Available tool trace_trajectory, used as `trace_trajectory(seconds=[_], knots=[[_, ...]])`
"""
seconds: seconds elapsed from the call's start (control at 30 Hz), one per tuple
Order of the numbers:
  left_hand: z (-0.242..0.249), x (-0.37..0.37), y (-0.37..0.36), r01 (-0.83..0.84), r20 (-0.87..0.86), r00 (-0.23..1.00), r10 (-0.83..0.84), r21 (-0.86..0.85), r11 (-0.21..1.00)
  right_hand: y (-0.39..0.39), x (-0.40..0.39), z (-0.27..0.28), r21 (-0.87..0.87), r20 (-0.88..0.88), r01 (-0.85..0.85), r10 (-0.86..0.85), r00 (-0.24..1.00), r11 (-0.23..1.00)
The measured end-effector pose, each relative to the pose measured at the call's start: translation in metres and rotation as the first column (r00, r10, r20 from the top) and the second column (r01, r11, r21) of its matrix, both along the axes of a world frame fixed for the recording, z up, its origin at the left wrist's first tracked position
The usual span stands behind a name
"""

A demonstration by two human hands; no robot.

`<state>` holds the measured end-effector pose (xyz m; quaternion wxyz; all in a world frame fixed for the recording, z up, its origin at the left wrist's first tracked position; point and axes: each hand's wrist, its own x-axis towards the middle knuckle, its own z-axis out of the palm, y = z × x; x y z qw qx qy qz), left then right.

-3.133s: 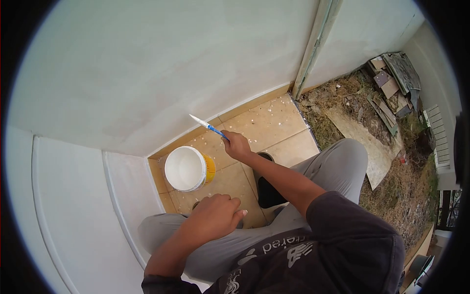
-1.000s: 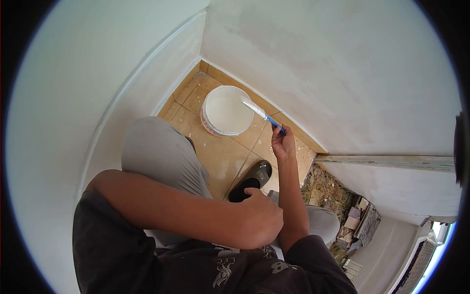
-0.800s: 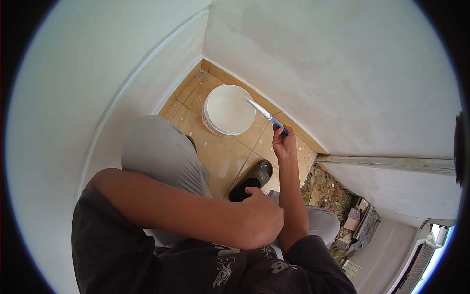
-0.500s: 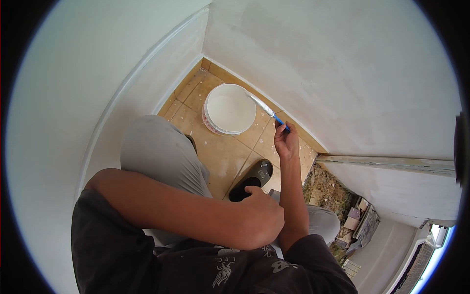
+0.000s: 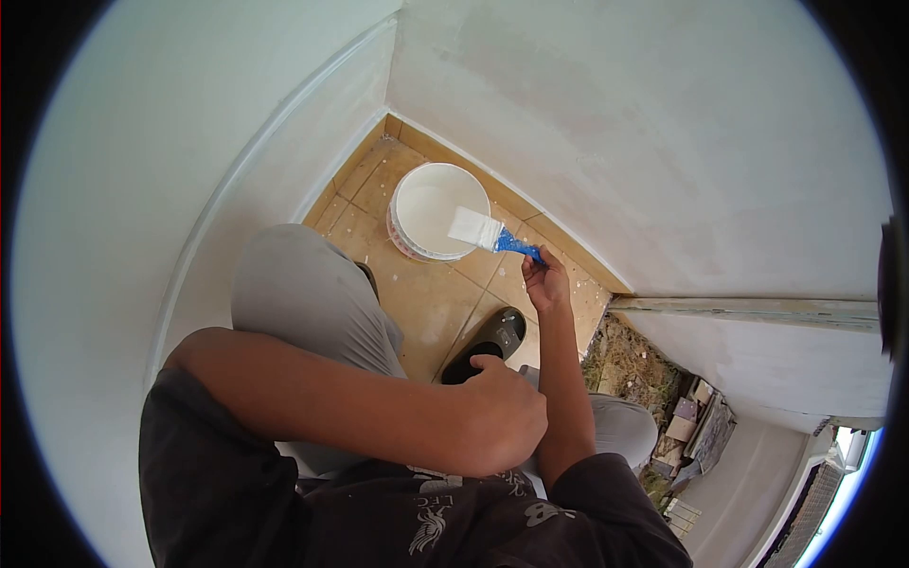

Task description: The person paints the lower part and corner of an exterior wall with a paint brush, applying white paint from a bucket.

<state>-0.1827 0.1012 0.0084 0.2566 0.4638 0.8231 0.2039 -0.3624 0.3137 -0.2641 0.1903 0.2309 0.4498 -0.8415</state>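
A paintbrush (image 5: 476, 229) with a blue handle and white-coated bristles is in my right hand (image 5: 547, 281), the fingers closed on the handle's end. Its broad face shows, and the bristles overlap the right rim and opening of a white bucket (image 5: 438, 194). White paint shows inside that bucket, which stands on the tiles near the corner. Bent across my body, my left arm ends with my left hand (image 5: 505, 402) against my right forearm. The left thumb points up toward a dark slipper; the other fingers are hidden.
Pale walls (image 5: 606, 142) meet at the corner behind the bucket, above a tan tile skirting (image 5: 516, 202). Paint specks dot the tan floor (image 5: 426, 303). A dark slipper (image 5: 497, 339) is on my foot. Rough ground with stacked bricks (image 5: 684, 421) lies beyond the floor's right edge.
The brush has turned from edge-on to flat face showing, and its bristles have come down and left over the bucket's right side. My right hand has lowered slightly; my left hand stays put.
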Motion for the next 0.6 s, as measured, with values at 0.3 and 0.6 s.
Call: trace_trajectory(seconds=[0.3,0.6], knots=[[-0.001,0.0,-0.002,-0.005,-0.044,0.999,0.005,-0.002,1.0,0.05,-0.002,-0.018,0.056,-0.023,-0.015,0.016,1.0,0.998],[-0.002,0.002,-0.001,-0.048,-0.082,0.995,0.05,0.034,0.998,0.065,-0.018,-0.016,-0.159,0.07,0.105,-0.095,0.993,0.982]])
